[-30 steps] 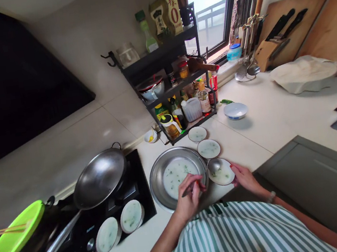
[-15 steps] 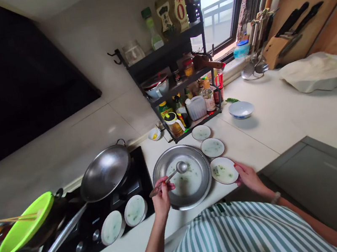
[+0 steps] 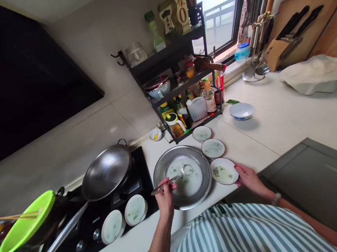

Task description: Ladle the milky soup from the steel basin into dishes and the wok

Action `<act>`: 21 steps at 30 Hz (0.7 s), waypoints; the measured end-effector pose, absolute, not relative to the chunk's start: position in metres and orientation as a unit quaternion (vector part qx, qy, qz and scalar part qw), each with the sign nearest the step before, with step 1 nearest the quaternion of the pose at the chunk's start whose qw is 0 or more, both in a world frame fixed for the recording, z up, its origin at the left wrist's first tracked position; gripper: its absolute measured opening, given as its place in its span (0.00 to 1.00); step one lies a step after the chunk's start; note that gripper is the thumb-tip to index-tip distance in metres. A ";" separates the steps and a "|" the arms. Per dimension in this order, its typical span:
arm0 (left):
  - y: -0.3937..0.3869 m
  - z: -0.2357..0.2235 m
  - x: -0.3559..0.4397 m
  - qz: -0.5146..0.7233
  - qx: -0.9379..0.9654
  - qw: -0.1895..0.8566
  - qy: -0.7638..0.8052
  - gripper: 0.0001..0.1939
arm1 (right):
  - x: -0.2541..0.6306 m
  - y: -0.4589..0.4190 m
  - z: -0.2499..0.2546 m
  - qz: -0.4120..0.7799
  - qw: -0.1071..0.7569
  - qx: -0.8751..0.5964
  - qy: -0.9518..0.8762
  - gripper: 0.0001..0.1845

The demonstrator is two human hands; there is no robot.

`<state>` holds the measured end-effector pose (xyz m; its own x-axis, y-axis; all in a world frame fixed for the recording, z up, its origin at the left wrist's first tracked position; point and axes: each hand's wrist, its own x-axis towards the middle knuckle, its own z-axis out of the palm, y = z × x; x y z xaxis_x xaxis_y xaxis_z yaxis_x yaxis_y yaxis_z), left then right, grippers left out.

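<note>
My left hand (image 3: pixel 165 194) is closed round the handle of a ladle (image 3: pixel 173 179). The ladle's bowl is dipped in cloudy soup with green bits, inside a wide metal basin (image 3: pixel 158 166) on the counter. With fingers at its right rim, my right hand (image 3: pixel 248 178) holds a small white bowl (image 3: pixel 223 171) of the same soup, close against the basin. Behind that one stand two more filled bowls, a middle bowl (image 3: pixel 213 148) and a far bowl (image 3: pixel 202 133).
Two filled bowls (image 3: pixel 112 227) (image 3: pixel 135 210) sit on the black stove's front edge, beside a wok (image 3: pixel 107 172) with a long handle. A seasoning rack (image 3: pixel 178 86) rises behind the basin. Further right are a blue-white bowl (image 3: pixel 242 111) and a knife block (image 3: pixel 278 51).
The ladle's bowl has gone down from above the basin into the soup. My right hand and its bowl have stayed in place.
</note>
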<state>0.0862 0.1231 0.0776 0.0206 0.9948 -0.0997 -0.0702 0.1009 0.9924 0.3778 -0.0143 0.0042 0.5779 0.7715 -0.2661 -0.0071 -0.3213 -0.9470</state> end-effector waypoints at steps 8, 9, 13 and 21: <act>0.122 0.089 0.078 0.518 0.408 0.557 0.506 0.18 | 0.377 -0.015 0.011 0.377 0.514 -0.725 -0.260 0.27; 0.122 0.091 0.078 0.519 0.409 0.555 0.506 0.18 | 0.377 -0.015 0.011 0.377 0.514 -0.725 -0.261 0.26; 0.121 0.093 0.077 0.517 0.413 0.555 0.504 0.19 | 0.377 -0.014 0.009 0.377 0.518 -0.720 -0.265 0.26; 0.119 0.097 0.079 0.516 0.417 0.564 0.492 0.20 | 0.378 -0.014 0.003 0.377 0.524 -0.715 -0.268 0.29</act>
